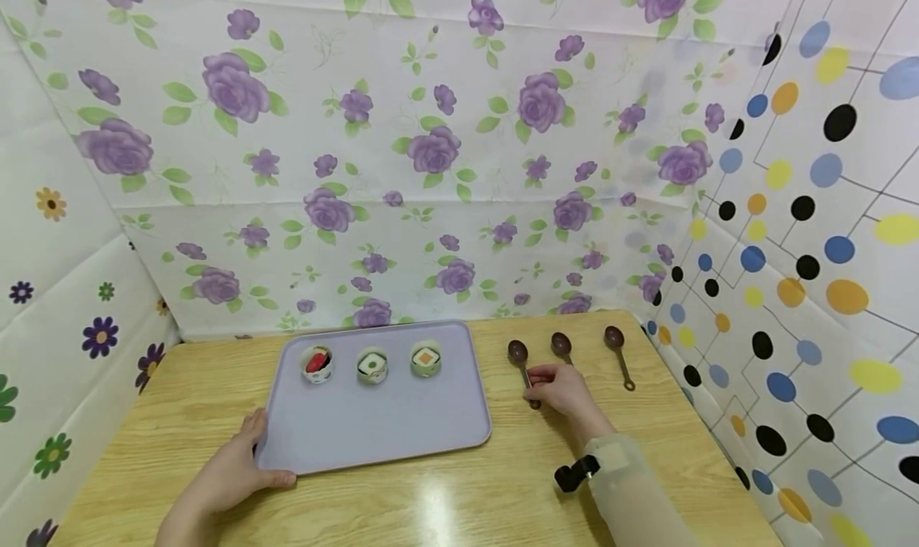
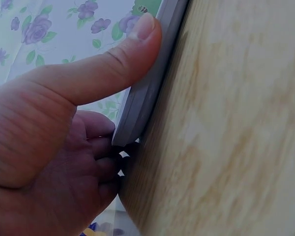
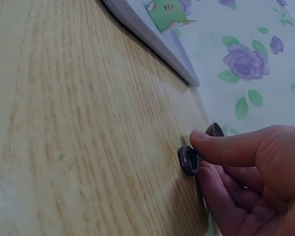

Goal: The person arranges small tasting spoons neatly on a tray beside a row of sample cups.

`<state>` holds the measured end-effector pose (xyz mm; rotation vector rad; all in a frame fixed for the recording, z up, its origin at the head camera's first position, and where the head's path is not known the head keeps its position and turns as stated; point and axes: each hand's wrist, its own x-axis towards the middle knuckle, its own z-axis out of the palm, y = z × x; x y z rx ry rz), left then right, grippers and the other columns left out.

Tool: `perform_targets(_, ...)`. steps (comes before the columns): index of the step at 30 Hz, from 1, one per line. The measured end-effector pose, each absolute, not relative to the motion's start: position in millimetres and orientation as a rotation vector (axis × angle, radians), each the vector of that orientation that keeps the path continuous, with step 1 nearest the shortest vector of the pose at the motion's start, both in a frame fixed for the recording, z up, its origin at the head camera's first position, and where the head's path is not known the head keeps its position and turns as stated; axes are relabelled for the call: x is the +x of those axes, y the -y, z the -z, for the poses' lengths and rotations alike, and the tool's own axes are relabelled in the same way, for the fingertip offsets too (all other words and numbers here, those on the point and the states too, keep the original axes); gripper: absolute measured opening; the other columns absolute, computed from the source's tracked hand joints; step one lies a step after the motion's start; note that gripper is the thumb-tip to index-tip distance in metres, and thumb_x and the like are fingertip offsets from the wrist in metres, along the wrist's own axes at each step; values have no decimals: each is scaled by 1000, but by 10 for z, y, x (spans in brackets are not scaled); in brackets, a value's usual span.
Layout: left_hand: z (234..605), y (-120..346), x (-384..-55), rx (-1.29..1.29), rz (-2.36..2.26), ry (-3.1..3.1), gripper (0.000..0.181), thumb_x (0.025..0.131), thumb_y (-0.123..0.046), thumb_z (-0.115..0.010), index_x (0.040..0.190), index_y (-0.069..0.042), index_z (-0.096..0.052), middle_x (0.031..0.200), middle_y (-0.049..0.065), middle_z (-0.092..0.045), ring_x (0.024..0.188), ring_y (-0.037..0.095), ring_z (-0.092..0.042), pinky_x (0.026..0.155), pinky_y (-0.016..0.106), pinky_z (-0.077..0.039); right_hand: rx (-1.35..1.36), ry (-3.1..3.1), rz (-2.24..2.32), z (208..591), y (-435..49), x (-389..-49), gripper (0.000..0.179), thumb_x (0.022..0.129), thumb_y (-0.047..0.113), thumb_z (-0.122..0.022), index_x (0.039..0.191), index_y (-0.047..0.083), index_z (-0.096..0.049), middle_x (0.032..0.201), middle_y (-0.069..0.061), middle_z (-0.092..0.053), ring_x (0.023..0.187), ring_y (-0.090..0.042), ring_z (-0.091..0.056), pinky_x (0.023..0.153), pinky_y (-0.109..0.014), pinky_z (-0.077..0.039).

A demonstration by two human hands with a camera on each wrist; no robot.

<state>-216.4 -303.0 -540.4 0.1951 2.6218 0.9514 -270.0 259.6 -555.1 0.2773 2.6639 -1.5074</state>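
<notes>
My left hand grips the near left corner of a pale lilac tray. Its thumb lies along the front edge in the left wrist view, and the fingers bend around the side. Three small patterned cups stand in a row at the tray's back: one with a red piece, one with a white-and-green piece, one with a white-and-orange piece. Right of the tray, my right hand pinches the handle of a dark brown spoon between thumb and fingers. The ring at its handle end shows below the fingertips.
A second brown spoon lies just behind the right hand, its handle partly hidden. Farther right lies a third brown spoon. The wooden table meets a flowered cloth at the back and a dotted cloth at right.
</notes>
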Motion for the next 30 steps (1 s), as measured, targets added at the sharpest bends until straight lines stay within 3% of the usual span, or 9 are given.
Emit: perform_targets(30, 5408, 3016, -2149, 175, -966, -2640, 147, 74, -53, -96, 160, 21, -2, 167, 44, 2, 153, 64, -1, 120, 77, -11, 287, -2759, 1399, 5549, -2564, -2702, 30, 88, 7, -87, 116, 2, -81, 95, -2, -78, 88, -20, -71, 73, -32, -59)
